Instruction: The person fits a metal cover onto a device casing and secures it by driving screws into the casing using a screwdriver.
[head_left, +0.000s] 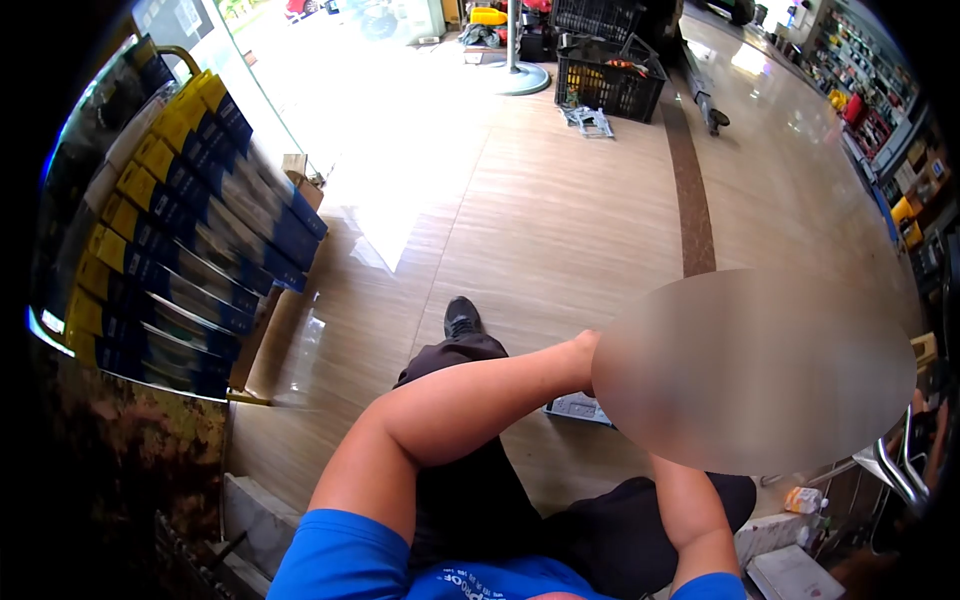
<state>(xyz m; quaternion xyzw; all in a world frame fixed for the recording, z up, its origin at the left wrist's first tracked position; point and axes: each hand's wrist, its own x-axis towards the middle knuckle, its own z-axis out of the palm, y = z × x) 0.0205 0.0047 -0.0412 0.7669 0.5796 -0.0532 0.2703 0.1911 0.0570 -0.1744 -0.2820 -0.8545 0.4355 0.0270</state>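
Well, both forearms (490, 395) end blurred (I cannot tell the fingers' opening or hold) near a grey object (580, 408).

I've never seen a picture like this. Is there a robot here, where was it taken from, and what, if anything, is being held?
No robot: this is a person working with bare hands. The single picture comes from a camera worn on their head, looking forward and down, so you see their bare left arm and bare right arm coming out of blue short sleeves. A blurred oval covers where the hands meet, so I can't tell what they hold. On the glossy beige tiled floor stands a black plastic crate of mixed items, with a small grey metal-looking frame before it. At the picture's left is a rack of blue-and-yellow packages.
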